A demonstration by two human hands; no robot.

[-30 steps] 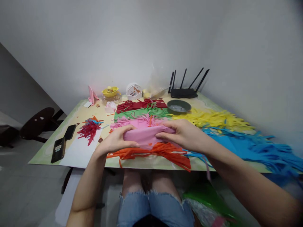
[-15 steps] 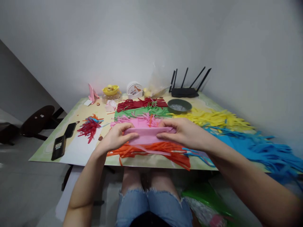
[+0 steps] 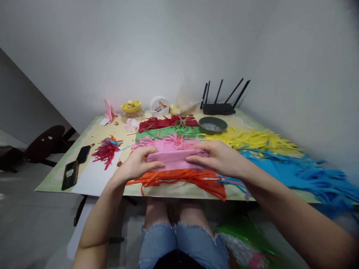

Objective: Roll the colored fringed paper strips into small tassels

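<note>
Between my two hands a folded strip of pink tissue-like sheet (image 3: 174, 160) is stretched level above the table. My left hand (image 3: 141, 161) pinches its left end between thumb and fingers. At the other end my right hand (image 3: 214, 157) pinches it the same way. Under and behind it lies a pink fringed sheet (image 3: 165, 144). Nearest the table's front edge is an orange fringed sheet (image 3: 182, 179). Beyond the pink lie a green fringed sheet (image 3: 151, 135) and a dark red fringed sheet (image 3: 165, 122).
Yellow fringe (image 3: 252, 140) and blue fringed sheets (image 3: 294, 172) spread to the right. A dark bowl (image 3: 212, 126) and a black router (image 3: 218, 109) stand behind. Leftward are a multicoloured tassel (image 3: 106, 150), two phones (image 3: 70, 175) and a white sheet (image 3: 92, 179). A yellow fruit bowl (image 3: 131, 108) stands at the back.
Both hands stay in nearly the same place on the pink strip. A thin pink piece that crossed the orange fringe no longer shows there.
</note>
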